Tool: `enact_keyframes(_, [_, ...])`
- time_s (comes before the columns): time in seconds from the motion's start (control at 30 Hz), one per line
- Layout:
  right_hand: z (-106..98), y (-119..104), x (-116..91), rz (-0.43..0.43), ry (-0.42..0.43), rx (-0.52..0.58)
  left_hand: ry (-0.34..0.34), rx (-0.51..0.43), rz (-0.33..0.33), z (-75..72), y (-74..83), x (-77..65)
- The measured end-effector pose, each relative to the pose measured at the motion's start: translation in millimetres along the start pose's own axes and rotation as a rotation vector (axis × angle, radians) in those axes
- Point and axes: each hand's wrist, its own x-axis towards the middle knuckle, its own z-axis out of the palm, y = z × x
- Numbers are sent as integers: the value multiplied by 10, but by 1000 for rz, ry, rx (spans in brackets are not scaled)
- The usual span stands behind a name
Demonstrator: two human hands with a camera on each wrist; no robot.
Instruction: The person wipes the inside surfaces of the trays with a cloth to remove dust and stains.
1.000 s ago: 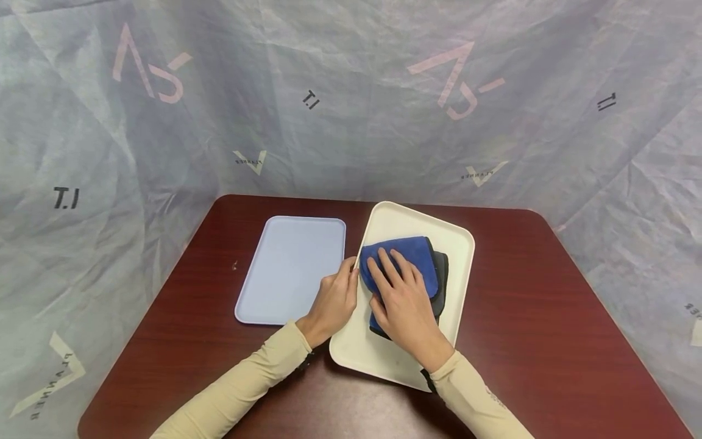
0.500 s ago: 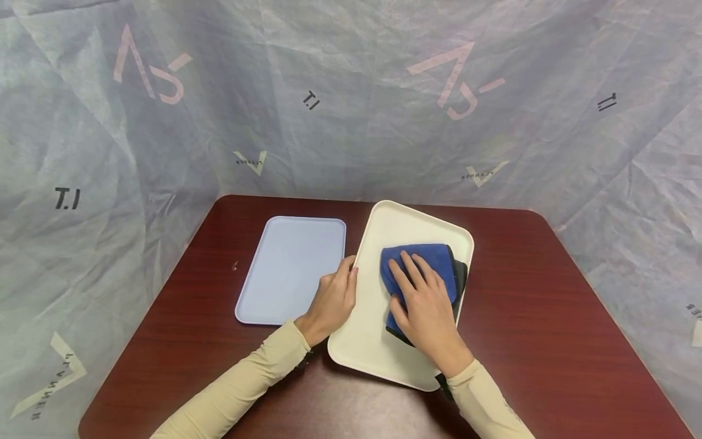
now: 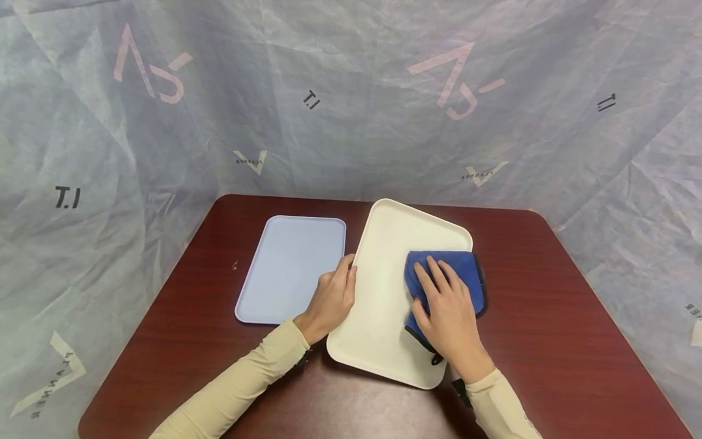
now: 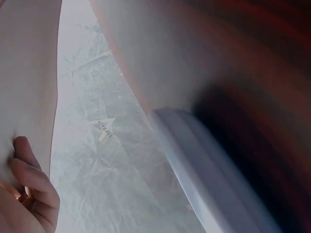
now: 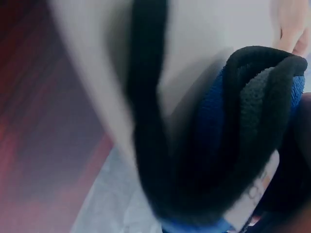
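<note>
A cream tray point(image 3: 368, 317) lies at a slant right of the table's middle. My left hand point(image 3: 331, 299) grips its left rim; in the left wrist view, the curled fingers point(image 4: 35, 182) lie against the tray's pale surface. Spread fingers of my right hand point(image 3: 448, 314) rest on a folded blue cloth point(image 3: 467, 271) with black edging, which reaches past the tray's right rim. In the right wrist view, the cloth's folded layers point(image 5: 255, 104) show a grey inner side and a white label point(image 5: 252, 194). The right palm hides part of the cloth.
A light blue tray point(image 3: 293, 268) lies flat on the dark red wooden table point(image 3: 548, 317), just left of the cream tray. A grey printed sheet point(image 3: 351, 110) hangs behind and along both sides of the table.
My right hand has slid the cloth rightward across the cream tray, from its middle to over the right rim. The left hand has stayed on the left rim.
</note>
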Motion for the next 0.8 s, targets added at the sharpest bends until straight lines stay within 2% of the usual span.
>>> enact_keyframes(0.17, [-24,135,-103,41,24,-11,17,21,6,-20,-4,32])
enact_keyframes(0.3, [-21,191,-159,43,10,-13,17,26,5,-23,-15,28])
enact_keyframes(0.8, [-14,146,-258,-14,-27,-24,31,28,2,-34,-27,40])
